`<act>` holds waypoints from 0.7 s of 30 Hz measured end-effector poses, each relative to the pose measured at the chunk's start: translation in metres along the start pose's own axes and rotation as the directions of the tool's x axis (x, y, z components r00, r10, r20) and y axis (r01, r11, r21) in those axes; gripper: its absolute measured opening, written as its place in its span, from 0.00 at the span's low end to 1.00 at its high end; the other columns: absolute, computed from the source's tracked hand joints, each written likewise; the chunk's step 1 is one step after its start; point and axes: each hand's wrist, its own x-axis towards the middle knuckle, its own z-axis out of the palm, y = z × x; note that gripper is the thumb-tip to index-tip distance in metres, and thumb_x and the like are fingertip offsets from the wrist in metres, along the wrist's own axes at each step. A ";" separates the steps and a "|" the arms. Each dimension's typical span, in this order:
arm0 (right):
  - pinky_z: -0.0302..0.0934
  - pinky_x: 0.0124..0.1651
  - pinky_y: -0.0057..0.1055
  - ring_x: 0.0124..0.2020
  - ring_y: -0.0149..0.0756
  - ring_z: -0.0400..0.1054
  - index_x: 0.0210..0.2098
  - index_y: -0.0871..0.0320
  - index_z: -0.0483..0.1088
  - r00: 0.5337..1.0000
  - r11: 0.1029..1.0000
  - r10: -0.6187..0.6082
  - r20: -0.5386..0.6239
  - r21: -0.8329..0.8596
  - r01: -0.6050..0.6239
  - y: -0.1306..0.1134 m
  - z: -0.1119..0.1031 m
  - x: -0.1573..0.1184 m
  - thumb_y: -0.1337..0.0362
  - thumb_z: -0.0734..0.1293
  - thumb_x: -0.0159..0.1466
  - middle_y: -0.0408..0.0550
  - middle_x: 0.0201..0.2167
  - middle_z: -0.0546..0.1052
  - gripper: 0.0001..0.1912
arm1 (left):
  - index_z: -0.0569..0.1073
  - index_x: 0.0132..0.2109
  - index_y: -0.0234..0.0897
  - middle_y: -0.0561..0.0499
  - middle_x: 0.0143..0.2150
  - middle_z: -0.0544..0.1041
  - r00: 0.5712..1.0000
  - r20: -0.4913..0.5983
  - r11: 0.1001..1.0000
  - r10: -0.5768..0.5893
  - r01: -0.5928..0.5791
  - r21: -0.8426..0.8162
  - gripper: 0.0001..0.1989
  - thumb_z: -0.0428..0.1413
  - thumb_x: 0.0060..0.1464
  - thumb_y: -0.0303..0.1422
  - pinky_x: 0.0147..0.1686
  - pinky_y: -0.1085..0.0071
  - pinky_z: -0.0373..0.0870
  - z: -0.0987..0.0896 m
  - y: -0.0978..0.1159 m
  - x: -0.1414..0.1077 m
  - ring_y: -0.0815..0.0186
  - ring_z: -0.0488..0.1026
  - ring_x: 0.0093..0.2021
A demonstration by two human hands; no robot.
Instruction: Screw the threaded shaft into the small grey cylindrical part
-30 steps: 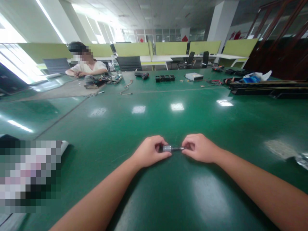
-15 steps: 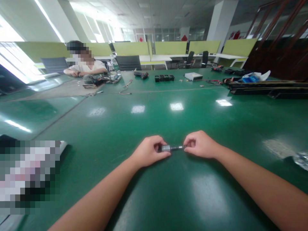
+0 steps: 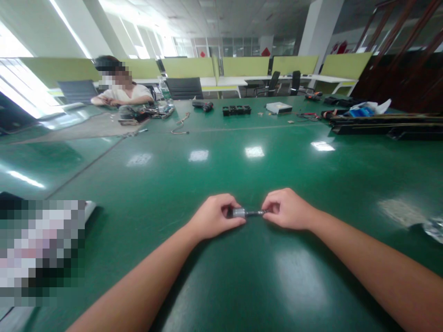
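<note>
Low over the green table (image 3: 221, 175), a small silver cylinder (image 3: 238, 212) with a thin dark shaft (image 3: 254, 213) lies level between my hands. My left hand (image 3: 216, 216) is closed around the cylinder's left end, thumb below and fingers above. My right hand (image 3: 285, 210) pinches at the shaft's right tip. A small dark bit shows at those fingertips, too small to name. The far left end of the cylinder is hidden in my left hand, and I cannot tell its exact kind.
A blurred-out flat object (image 3: 41, 244) lies at the left. Crumpled foil (image 3: 433, 228) sits at the right edge. Farther back are a black part block (image 3: 236, 110), a white box (image 3: 278, 108), a power drill (image 3: 202, 106) and long dark bars (image 3: 384, 125). A person (image 3: 121, 87) sits across the table.
My right hand has shifted slightly left along the shaft, so a little less of it shows. My left hand stays in place on the silver cylinder.
</note>
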 end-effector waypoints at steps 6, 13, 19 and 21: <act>0.64 0.40 0.30 0.34 0.32 0.70 0.53 0.56 0.73 0.996 0.981 -0.084 0.015 0.176 0.080 -0.012 0.012 0.000 0.70 0.72 0.55 0.48 0.41 0.79 0.26 | 0.77 0.36 0.36 0.55 0.28 0.72 1.000 -0.002 1.000 -0.009 0.009 0.013 0.11 0.66 0.49 0.39 0.28 0.74 0.58 0.001 -0.001 0.000 0.69 0.66 0.27; 0.62 0.31 0.28 0.24 0.25 0.62 0.60 0.55 0.67 0.999 0.940 0.040 0.002 0.338 -0.039 -0.001 0.016 0.000 0.71 0.72 0.54 0.48 0.47 0.79 0.34 | 0.77 0.37 0.36 0.55 0.28 0.72 1.000 -0.002 0.999 -0.027 0.027 0.029 0.13 0.65 0.50 0.41 0.28 0.74 0.58 0.002 -0.001 0.000 0.69 0.66 0.28; 0.65 0.50 0.37 0.45 0.40 0.72 0.49 0.58 0.75 0.997 0.980 -0.054 -0.055 0.188 0.063 -0.002 0.020 0.003 0.69 0.73 0.55 0.50 0.45 0.80 0.21 | 0.77 0.38 0.37 0.55 0.28 0.72 0.998 0.009 0.997 -0.058 0.058 0.053 0.15 0.66 0.49 0.42 0.27 0.74 0.57 0.002 -0.001 0.000 0.68 0.66 0.27; 0.65 0.48 0.36 0.44 0.39 0.73 0.47 0.58 0.75 0.997 0.985 -0.066 -0.037 0.156 0.071 -0.005 0.020 0.004 0.68 0.73 0.57 0.50 0.43 0.80 0.17 | 0.77 0.39 0.37 0.56 0.28 0.72 0.998 0.016 0.996 -0.065 0.064 0.057 0.16 0.67 0.47 0.42 0.27 0.74 0.57 0.002 0.000 0.000 0.68 0.66 0.27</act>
